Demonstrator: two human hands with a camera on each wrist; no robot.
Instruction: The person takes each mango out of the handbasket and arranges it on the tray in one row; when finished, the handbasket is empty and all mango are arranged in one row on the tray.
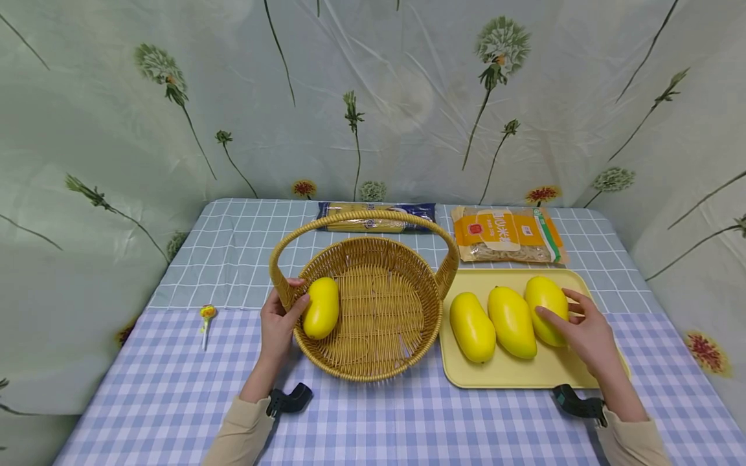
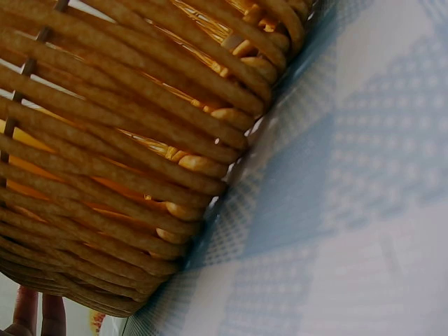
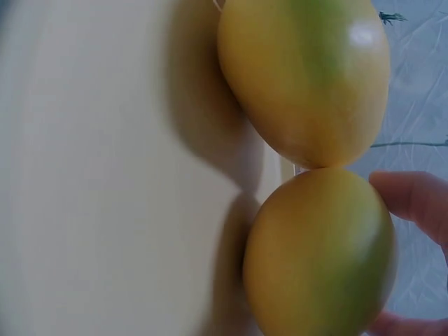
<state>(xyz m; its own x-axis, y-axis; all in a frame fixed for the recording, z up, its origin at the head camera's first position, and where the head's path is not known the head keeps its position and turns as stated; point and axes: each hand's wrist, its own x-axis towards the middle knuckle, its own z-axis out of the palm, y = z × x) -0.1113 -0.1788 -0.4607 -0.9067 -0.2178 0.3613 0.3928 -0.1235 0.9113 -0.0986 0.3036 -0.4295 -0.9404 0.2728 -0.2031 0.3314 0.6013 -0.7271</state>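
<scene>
A round wicker basket [image 1: 381,310] with a tall arched handle stands mid-table, one yellow mango [image 1: 321,309] lying inside at its left wall. My left hand [image 1: 280,317] grips the basket's left rim by the handle's foot, thumb over the edge and fingers outside. On the yellow tray [image 1: 513,377] to the right lie a left mango [image 1: 472,328], a middle mango [image 1: 511,323] and a right mango [image 1: 545,295]. My right hand [image 1: 591,333] holds the right mango between thumb and fingers; in the right wrist view this mango [image 3: 318,255] touches its neighbour.
Behind the basket lies a blue-and-yellow pack of noodles [image 1: 373,223]. An orange food bag [image 1: 507,236] lies behind the tray. At the left is a lollipop [image 1: 206,320] on the checked cloth [image 1: 175,388]. A floral curtain [image 1: 408,97] hangs along the back.
</scene>
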